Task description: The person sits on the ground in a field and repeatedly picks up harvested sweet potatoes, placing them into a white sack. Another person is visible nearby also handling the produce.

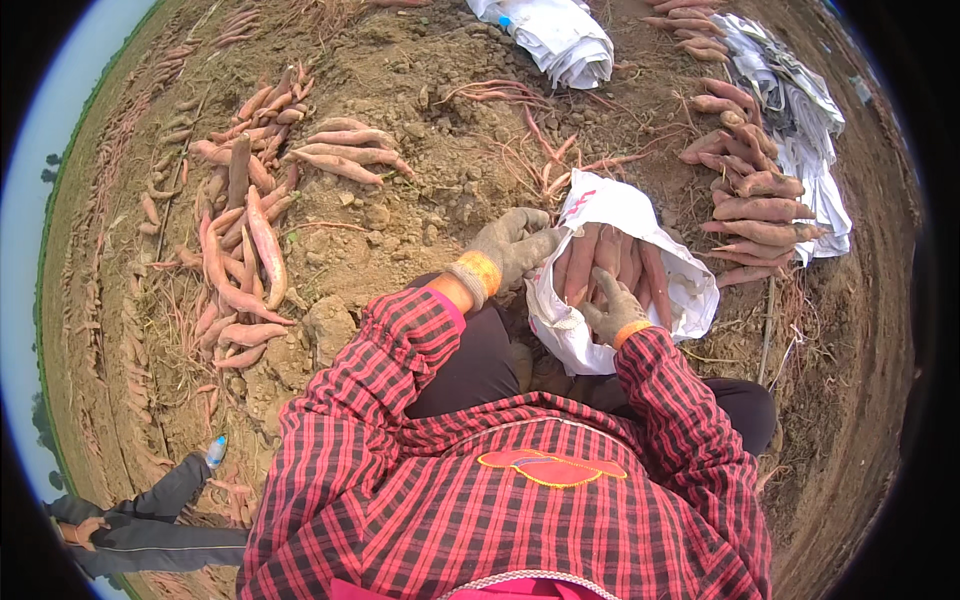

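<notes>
A white woven sack (574, 341) stands open in front of me, its rim rolled back unevenly. Several reddish sweet potatoes (611, 251) are packed lengthwise inside it. My left hand (514, 244), in a grey knit glove with an orange cuff, is at the sack's left rim; whether the fingers pinch the cloth is unclear. Gloved the same way, my right hand (619, 311) reaches over the near rim, fingers apart against the sweet potatoes. Its lower fingers are partly hidden.
To the left lies a long heap of sweet potatoes (247, 262), beside a smaller cluster (352, 150). Another row (761, 210) and folded white sacks (806, 120) lie right. More folded sacks (566, 45) are ahead. A person's legs (165, 540) and a plastic bottle (216, 452) appear lower left.
</notes>
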Tool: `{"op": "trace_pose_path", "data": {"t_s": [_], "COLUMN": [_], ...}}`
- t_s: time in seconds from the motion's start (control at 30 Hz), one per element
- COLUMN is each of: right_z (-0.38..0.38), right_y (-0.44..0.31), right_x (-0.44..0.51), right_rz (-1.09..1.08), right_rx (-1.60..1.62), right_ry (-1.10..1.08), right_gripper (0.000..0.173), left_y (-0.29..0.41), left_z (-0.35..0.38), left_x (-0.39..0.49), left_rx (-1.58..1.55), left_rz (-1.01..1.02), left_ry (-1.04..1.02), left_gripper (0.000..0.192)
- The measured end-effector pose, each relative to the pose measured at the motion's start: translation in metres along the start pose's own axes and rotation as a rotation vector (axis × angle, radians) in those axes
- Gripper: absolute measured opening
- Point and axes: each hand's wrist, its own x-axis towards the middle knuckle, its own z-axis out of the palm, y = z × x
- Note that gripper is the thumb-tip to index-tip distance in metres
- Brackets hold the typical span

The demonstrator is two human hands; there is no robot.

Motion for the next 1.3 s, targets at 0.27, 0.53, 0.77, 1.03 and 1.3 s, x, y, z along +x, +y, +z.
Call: {"op": "trace_pose_path", "data": {"t_s": [0.27,0.53,0.77,1.03,1.3], "right_z": [-0.038,-0.028,-0.020,-0.010,-0.015], "right_y": [0.031,0.028,0.031,0.030,0.026], "right_x": [-0.056,-0.067,-0.059,-0.053,-0.055], "right_rz": [0.011,0.108,0.043,0.021,0.033], "right_rx": [0.230,0.095,0.087,-0.009,-0.002], "right_ry": [-0.134,-0.295,-0.254,-0.296,-0.300], "right_gripper": [0.049,0.046,0.041,0.042,0.046], "left_y": [-0.051,-0.117,-0.127,-0.115,-0.103], "left_z": [-0.170,-0.249,-0.290,-0.316,-0.325], "left_x": [0.064,0.148,0.179,0.190,0.183], "left_rx": [-0.359,-0.441,-0.477,-0.544,-0.657], "left_rz": [-0.356,-0.433,-0.446,-0.407,-0.291], "left_ry": [0.571,0.838,0.883,0.968,0.970], "left_gripper": [0.029,0.045,0.038,0.030,0.025]}}
